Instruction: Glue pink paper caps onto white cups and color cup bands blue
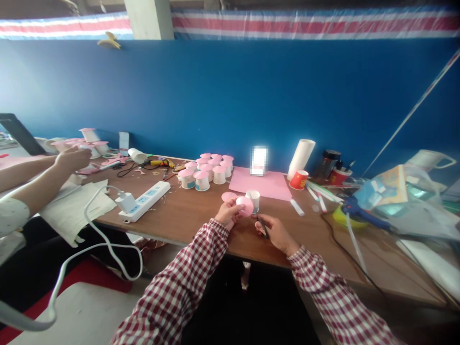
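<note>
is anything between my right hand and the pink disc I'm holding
Only the dark tool in your right hand, pointing toward the pink disc in your left hand; nothing else visible stands between.

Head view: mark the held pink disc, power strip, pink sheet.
Pink disc [246, 206], head view: its flat face.
Power strip [146, 201], head view: its socketed top.
Pink sheet [264, 186], head view: its bare middle.

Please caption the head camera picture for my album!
Left hand holding a pink disc, right hand a dark tool, near pink-topped cups.
</note>
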The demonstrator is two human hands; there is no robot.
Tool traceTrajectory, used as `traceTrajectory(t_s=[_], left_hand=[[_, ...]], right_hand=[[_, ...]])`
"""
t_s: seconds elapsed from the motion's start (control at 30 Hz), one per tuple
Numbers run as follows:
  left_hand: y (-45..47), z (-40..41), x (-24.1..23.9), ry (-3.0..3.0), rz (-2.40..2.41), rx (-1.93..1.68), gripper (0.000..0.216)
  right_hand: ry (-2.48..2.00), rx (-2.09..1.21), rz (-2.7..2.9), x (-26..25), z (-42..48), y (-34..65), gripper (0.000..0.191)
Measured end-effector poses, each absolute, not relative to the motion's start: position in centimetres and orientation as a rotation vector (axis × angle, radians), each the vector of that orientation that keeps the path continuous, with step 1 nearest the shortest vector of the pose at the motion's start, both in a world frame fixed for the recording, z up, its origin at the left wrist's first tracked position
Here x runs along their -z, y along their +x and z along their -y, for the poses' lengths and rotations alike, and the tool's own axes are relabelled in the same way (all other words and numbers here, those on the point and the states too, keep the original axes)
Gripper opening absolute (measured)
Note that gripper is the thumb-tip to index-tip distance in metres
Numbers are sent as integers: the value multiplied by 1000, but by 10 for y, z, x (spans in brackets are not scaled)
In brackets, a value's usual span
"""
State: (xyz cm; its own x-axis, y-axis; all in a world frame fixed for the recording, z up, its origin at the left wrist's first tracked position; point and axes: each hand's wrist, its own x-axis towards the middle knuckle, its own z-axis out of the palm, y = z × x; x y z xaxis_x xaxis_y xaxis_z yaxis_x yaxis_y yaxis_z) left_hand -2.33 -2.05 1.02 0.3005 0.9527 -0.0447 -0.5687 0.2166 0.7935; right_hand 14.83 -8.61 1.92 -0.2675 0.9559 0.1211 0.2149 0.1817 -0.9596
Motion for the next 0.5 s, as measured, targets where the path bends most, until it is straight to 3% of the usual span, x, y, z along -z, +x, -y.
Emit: traceTrajectory(t_s=[0.5], left_hand=[[-23, 21, -10, 758, -608, -1147, 44]], right_hand=[[-1131, -1118, 1656, -16, 84, 149, 45]])
